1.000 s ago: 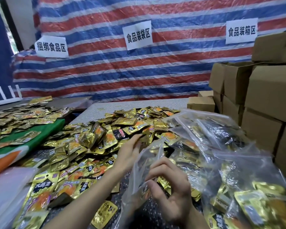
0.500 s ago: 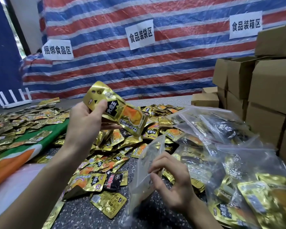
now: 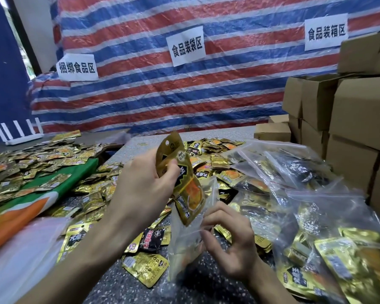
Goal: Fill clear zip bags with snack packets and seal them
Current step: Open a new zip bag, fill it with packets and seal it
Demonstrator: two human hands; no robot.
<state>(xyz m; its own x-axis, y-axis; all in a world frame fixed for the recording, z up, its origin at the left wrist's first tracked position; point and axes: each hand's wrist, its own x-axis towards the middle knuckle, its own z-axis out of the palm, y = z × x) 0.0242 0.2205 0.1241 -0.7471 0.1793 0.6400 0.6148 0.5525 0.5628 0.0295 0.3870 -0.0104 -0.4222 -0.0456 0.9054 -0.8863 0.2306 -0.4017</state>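
Dipping into the mouth of the limp clear plastic zip bag [image 3: 185,240], shiny gold foil snack packets [image 3: 185,185] are gripped by the left hand [image 3: 140,185], fingers curled round their upper half. The right hand [image 3: 233,244] pinches the bag's rim. A packet corner could snag that floppy rim and fold it shut, or a loose packet could slip onto the speckled grey worktop [image 3: 206,288] under the bag.

Centre: gold foil snack packet [image 3: 185,185] in the left hand [image 3: 140,187], its lower end at the mouth of the clear plastic zip bag [image 3: 184,244], held by the right hand [image 3: 233,244].
Table: speckled grey tabletop [image 3: 127,290] beneath; loose foil packets [image 3: 92,189] heaped behind and left.
Right: filled clear bags [image 3: 305,172] piled, brown cardboard boxes [image 3: 355,119] stacked behind them.
Back: striped woven tarp [image 3: 184,95].
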